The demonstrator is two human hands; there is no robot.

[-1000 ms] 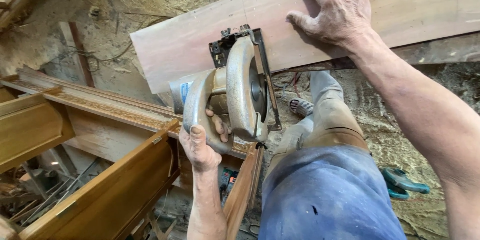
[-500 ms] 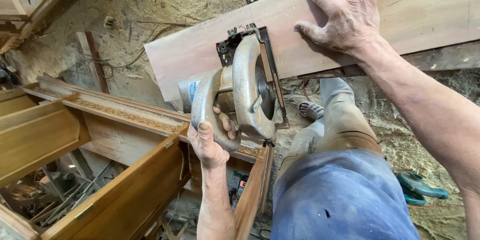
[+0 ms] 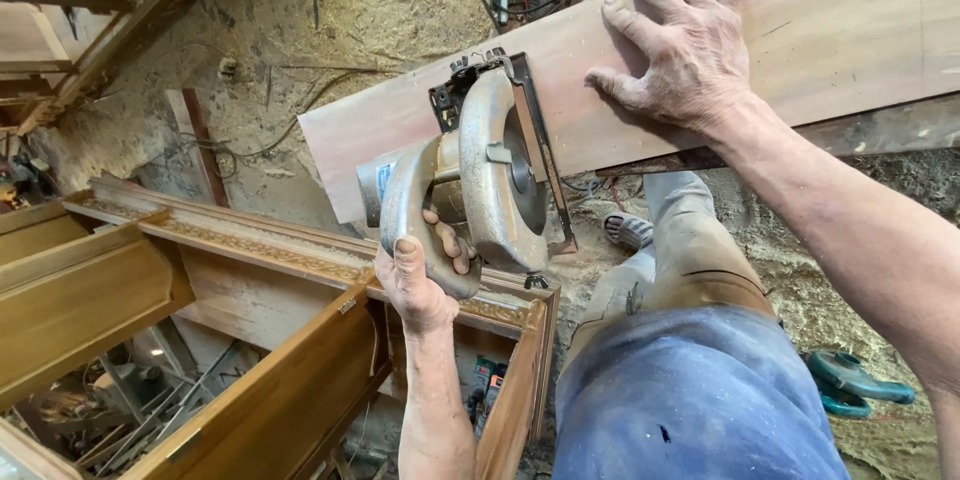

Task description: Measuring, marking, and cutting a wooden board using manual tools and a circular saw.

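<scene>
Tight working space around the saw, open board beyond it.

The circular saw [image 3: 490,175] sits on the near edge of the wooden board [image 3: 850,30]; the board's face lies bare between saw and right hand [image 3: 685,45]. Below the left hand [image 3: 415,285], the carved wooden frame [image 3: 250,250] crowds in, touching close. The person's leg [image 3: 690,260] blocks the right side underneath.

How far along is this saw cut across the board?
Done: hard to judge; no finished kerf shows, since the circular saw covers the near edge of the board. In hand: the left hand grips the saw's handle, its base sitting on the board, while the right hand presses the board flat. Left: the board beyond the saw looks uncut, so most of the cut seems to remain.
</scene>
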